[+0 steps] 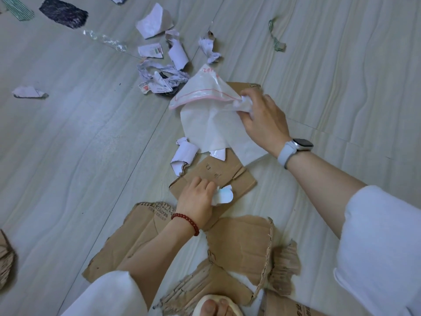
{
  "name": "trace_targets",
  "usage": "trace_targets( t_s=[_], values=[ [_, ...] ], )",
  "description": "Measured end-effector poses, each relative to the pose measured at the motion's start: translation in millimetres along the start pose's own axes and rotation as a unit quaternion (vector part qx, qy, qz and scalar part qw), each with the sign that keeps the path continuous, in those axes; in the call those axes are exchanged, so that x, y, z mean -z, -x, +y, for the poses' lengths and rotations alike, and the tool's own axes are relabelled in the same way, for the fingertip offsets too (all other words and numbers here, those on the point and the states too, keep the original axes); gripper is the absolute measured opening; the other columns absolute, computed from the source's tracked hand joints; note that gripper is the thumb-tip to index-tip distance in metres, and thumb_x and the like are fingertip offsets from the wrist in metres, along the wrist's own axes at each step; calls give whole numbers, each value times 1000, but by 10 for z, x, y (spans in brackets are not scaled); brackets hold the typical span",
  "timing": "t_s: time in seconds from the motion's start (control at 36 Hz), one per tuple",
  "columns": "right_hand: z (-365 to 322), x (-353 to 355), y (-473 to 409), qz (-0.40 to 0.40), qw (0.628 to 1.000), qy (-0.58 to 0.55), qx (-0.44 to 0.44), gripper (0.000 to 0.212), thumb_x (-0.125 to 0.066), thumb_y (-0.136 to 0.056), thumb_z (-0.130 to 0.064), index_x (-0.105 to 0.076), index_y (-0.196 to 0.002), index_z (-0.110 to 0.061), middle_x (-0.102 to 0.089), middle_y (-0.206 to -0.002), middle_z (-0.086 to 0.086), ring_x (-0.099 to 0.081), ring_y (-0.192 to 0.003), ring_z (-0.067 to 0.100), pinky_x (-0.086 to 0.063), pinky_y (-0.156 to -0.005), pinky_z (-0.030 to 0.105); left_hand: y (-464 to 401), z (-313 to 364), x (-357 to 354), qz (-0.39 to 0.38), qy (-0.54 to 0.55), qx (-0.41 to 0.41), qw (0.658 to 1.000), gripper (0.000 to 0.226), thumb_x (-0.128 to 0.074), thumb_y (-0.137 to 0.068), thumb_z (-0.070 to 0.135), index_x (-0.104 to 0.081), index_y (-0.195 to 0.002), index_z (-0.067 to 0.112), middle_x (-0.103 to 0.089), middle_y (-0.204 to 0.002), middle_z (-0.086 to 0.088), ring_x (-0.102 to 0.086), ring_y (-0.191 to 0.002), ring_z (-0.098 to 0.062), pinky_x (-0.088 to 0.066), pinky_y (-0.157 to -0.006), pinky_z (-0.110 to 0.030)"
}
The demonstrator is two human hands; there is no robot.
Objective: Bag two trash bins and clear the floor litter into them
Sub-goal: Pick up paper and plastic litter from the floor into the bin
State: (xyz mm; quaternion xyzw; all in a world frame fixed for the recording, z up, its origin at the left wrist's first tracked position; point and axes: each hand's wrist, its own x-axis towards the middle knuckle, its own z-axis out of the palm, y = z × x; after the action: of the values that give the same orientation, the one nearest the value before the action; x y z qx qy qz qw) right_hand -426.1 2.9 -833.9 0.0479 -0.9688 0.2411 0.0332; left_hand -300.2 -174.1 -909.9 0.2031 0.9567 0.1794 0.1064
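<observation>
Step in hand: gathering floor litter by hand; no trash bin is in view, so I cannot tell where the load must go.
Right hand (262,117): fingers closed on crumpled white paper and the corner of a translucent white plastic zip bag with a red seal line (205,103), which lifts off the pale wood-grain floor (68,133).
Left hand (198,199): fingers curled around a small white-and-blue paper scrap (224,195), resting over a flat brown cardboard piece (218,179).
Litter remaining: torn white paper scraps (164,76) beyond the bag, a curled white paper piece (184,153) just beside the cardboard, larger torn brown cardboard sheets (239,242) near the feet.
Doing it well: bunch the bag into the palm so it does not trail; stack small scraps onto the flat cardboard and carry it as a tray.
Risk: light scraps probably slip from a full fist.
</observation>
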Motion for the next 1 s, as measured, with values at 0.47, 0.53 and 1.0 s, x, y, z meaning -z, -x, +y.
trace_targets(
  t_s=[0.47, 0.53, 1.0],
  values=[
    [141, -830, -344, -113, 993, -10, -36, 26, -51, -84, -3, -49, -106, -16, -46, -121, 12, -47, -106, 33, -44, -82, 39, -374, -571, 402, 100, 213, 236, 943, 44, -53, -87, 4, -41, -129, 0, -26, -148, -14, -28, -134, -27, -28, -102, -28],
    [178, -718, -325, -68, 992, -87, -55, 53, -51, -81, 1, -43, -128, -21, -52, -120, 7, -53, -105, 28, -47, -85, 38, -477, -551, 316, 74, 160, 215, 961, 41, -49, -90, 9, -40, -129, 1, -16, -153, -9, -16, -140, -26, -21, -110, -38],
    [545, -35, -4, 96, 916, -315, -229, 25, -49, -77, -2, -44, -69, -25, -39, -71, 1, -33, -57, 4, -29, -48, 15, -581, -864, 282, -8, 19, 82, 996, 59, -61, -62, -4, -49, -119, 8, -51, -115, -16, -48, -98, -39, -44, -79, -40]
  ],
)
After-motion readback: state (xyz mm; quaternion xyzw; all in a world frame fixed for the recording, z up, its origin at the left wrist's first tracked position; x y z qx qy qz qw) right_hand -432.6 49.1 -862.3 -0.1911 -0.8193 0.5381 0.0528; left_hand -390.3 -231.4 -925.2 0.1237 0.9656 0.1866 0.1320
